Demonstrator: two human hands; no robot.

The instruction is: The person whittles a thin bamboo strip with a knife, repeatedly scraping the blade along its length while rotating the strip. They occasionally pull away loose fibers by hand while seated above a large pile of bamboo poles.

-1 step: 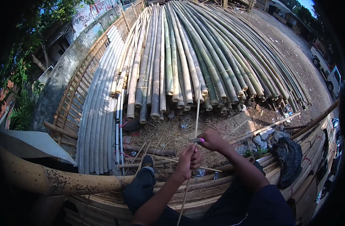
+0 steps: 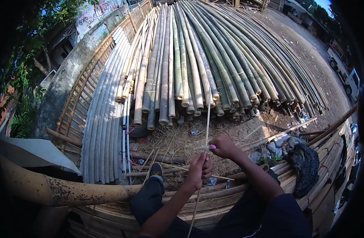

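Observation:
A thin pale bamboo strip (image 2: 208,123) runs upright from near my lap up past both hands, its far end by the bamboo stack. My left hand (image 2: 198,171) is closed round it, thumb pointing up. Just above and to the right, my right hand (image 2: 225,146) grips a knife with a pink handle (image 2: 212,147). Its blade, somewhat blurred, crosses the strip just above my left thumb. Most of the handle is hidden inside the right fist.
A big stack of bamboo poles (image 2: 190,59) fills the far ground. Corrugated sheets (image 2: 104,115) lie left of it, beside a slatted bamboo fence (image 2: 84,91). One thick bamboo pole (image 2: 71,191) crosses at lower left. A crumpled black thing (image 2: 303,170) lies on split bamboo at right.
The knife has shifted very slightly to the right, and its blade looks more blurred. My left hand and the strip stay in nearly the same place.

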